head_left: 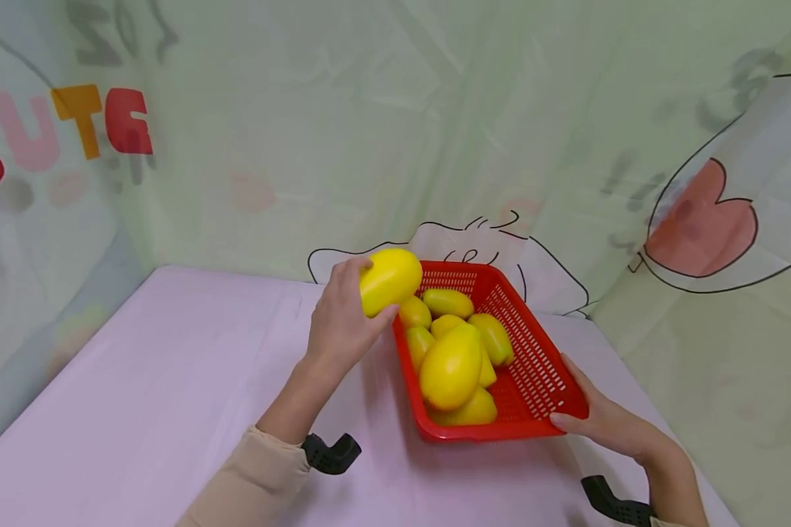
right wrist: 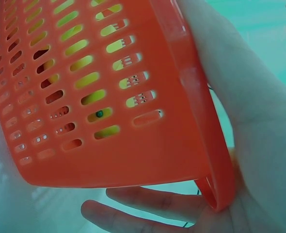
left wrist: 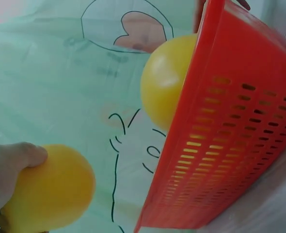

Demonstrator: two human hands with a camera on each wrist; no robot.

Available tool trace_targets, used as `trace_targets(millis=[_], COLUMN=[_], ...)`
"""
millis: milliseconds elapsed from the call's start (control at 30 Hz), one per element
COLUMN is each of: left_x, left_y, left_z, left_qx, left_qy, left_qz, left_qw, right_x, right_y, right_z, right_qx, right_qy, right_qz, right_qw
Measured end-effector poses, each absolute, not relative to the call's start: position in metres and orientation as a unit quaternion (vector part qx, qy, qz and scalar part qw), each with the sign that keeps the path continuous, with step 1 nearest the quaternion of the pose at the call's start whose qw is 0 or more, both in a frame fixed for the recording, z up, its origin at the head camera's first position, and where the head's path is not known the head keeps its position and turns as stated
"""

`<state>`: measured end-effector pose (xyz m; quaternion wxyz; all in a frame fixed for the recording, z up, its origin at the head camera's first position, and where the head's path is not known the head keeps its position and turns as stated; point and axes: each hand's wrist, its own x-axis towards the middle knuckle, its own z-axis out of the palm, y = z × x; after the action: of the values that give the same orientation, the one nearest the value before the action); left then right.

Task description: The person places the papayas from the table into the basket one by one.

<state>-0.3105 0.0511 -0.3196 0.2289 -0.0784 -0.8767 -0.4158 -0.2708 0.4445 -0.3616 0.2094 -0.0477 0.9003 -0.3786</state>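
Note:
My left hand (head_left: pixel 346 315) holds a smooth, oval yellow fruit (head_left: pixel 392 278) above the left rim of a red plastic basket (head_left: pixel 461 433). In the left wrist view the thumb lies over the top of this fruit (left wrist: pixel 60 189), apart from the basket's slotted wall (left wrist: pixel 249 58). Several more yellow fruits lie in the basket, mostly on its left side; a large one (head_left: pixel 451 369) sits on top of others, and some look greenish. At the basket's near right corner, my right hand (head_left: pixel 613 421) grips the rim, thumb over the edge and fingers outside.
A pale lilac cloth covers the table (head_left: pixel 191 380), with its bare stretch to the left of the basket. Light green printed curtains (head_left: pixel 290 132) stand behind and at both sides. Black straps with mounts (head_left: pixel 332 454) sit at both wrists.

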Motion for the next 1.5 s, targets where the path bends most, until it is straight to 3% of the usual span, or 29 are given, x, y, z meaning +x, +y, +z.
trace_targets(millis=[533,1100,1500], left_x=[-0.292,-0.272,-0.258], left_y=[0.071,0.085,0.102], left_z=[-0.315,-0.311,-0.313], left_qx=[-0.172,-0.217,-0.280], left_qy=[-0.852,-0.837,-0.863], left_qz=[-0.429,-0.453,-0.369], left_qw=[0.245,0.216,0.204], right_x=[-0.271,-0.270,-0.268], right_y=[0.445,0.445,0.445], right_z=[-0.364,-0.365,-0.364], right_qx=[-0.054,-0.048,-0.052], right_qy=[0.896,0.896,0.895], right_qz=[-0.390,-0.389,-0.393], right_qw=[0.205,0.211,0.205])
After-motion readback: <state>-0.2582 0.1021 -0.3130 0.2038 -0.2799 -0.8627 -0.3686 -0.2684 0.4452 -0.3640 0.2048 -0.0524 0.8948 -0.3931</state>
